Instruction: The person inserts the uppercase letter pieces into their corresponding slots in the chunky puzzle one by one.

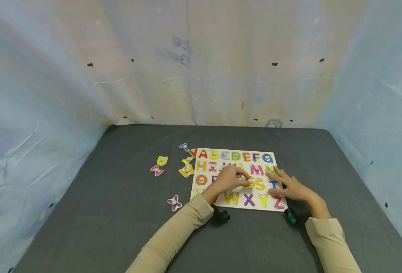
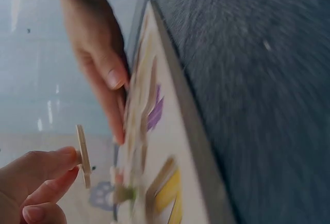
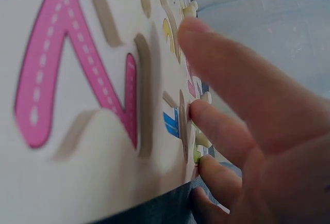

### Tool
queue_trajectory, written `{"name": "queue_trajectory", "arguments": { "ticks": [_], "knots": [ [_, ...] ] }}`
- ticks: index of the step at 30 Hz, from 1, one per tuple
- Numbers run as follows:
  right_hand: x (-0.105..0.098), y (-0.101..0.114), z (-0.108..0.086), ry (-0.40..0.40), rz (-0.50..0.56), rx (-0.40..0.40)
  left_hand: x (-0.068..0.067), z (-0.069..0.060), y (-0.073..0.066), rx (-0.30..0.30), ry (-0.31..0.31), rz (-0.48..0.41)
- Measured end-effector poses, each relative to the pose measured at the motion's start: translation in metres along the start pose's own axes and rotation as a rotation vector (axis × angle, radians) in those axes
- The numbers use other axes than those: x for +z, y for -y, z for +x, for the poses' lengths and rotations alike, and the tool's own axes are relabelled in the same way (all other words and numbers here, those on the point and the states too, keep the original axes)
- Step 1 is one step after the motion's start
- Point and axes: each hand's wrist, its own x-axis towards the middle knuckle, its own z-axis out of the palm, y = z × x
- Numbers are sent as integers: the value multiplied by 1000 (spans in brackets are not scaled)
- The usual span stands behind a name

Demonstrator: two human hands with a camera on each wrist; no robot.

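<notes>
My left hand (image 1: pixel 229 179) is above the middle of a white wooden alphabet puzzle board (image 1: pixel 233 152). Thumb and fingertips pinch the knob of a thin letter puzzle piece (image 2: pixel 83 157), seen edge-on in the left wrist view. From the head it looks yellow, but its letter is hard to read. It is held above the board, left of the yellow S place (image 1: pixel 260 184). My right hand (image 1: pixel 291 188) lies at the board's right edge with fingers spread, near the blue T place (image 1: pixel 273 184) and the pink Z place (image 3: pixel 38 79).
Left of the board lie several loose letter pieces: a yellow U (image 1: pixel 162 160), a pink Z-like piece (image 1: pixel 156 170), a purple X (image 1: pixel 175 203), a yellow W (image 1: pixel 186 171) and a blue T (image 1: pixel 184 146). A red V (image 1: pixel 193 152) touches the board's corner. A dark cloth (image 1: pixel 119 227) covers the table.
</notes>
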Motion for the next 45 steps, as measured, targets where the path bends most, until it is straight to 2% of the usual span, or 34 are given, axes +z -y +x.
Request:
{"name": "queue_trajectory", "arguments": {
  "ticks": [4, 10, 18, 27, 32, 36, 45],
  "knots": [
    [-3, 0, 1, 0, 2, -15, 11, 12, -6, -18, 11, 39],
    [-4, -5, 1, 2, 16, -40, 22, 23, -10, -80, 21, 58],
    [-3, -9, -2, 8, 48, -43, 32, 28, -15, -156, 21, 79],
    [-3, -7, -2, 19, 51, -27, 38, 31, -19, -181, 39, 107],
    [-3, -7, 0, 16, 50, -28, 37, 32, -20, -205, 33, 131],
    [-4, -7, 0, 18, 45, -28, 33, 31, -20, -194, 35, 120],
    [-3, -7, -1, 16, 47, -36, 17, 30, -6, -134, -9, 14]
  ]
}}
